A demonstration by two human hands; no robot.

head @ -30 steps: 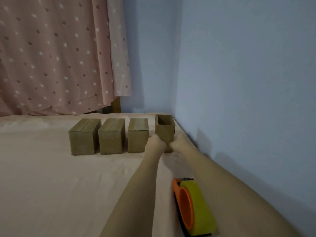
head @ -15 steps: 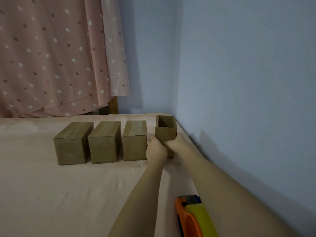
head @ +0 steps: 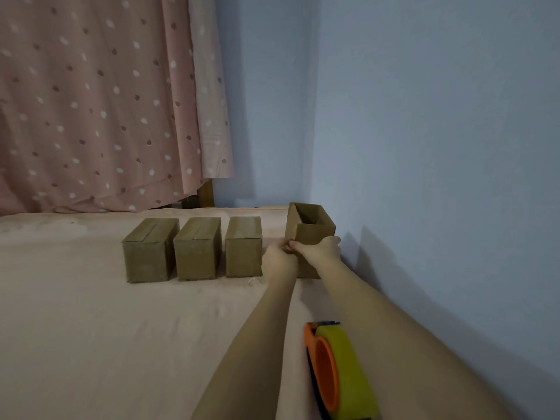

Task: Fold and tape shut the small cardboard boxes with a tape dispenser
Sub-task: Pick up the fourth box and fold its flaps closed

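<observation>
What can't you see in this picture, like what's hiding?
- Head view: the bottom of the open box; its own walls hide it.
- Head view: the fingertips of the left hand and right hand; they bunch together at the box's near corner.
- Head view: the tape dispenser's lower end; the picture's bottom edge cuts it off.
- Head view: what sits under the curtain; too dark.

Three closed boxes stand in a row on the bed [head: 91, 328]: the left box [head: 147, 253], the middle box [head: 197, 250] just to its right, and the third box [head: 244, 248] next along. To the right of that row, nearest the wall [head: 439, 147], stands the open box [head: 312, 228], with the left hand [head: 278, 259] and right hand [head: 321, 250] on its near side. The tape dispenser [head: 339, 371] lies on the bed well in front of the open box, between the two forearms, and a curtain [head: 106, 101] hangs behind the row.
</observation>
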